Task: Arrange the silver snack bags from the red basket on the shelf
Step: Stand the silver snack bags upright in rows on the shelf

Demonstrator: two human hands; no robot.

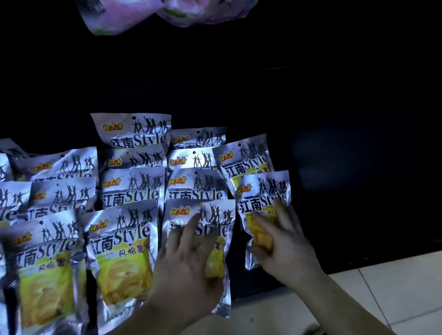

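Currently mid-placement: silver snack bags [129, 186] rowed on the shelf [338, 207] lower left, left hand [189, 267] flat, fingers straight, steadying a front-row bag [219, 218], right hand [284, 243] clamped round the rightmost bag [264, 190]; next, probably seat it upright, then release.

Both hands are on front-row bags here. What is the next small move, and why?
Probably the right hand nudges the rightmost bag forward and square, then lets go. That bag leans a little and stands farther back than the front bag beside it, which the left hand steadies with flat fingers. Whether the right hand grips or only presses is unclear.
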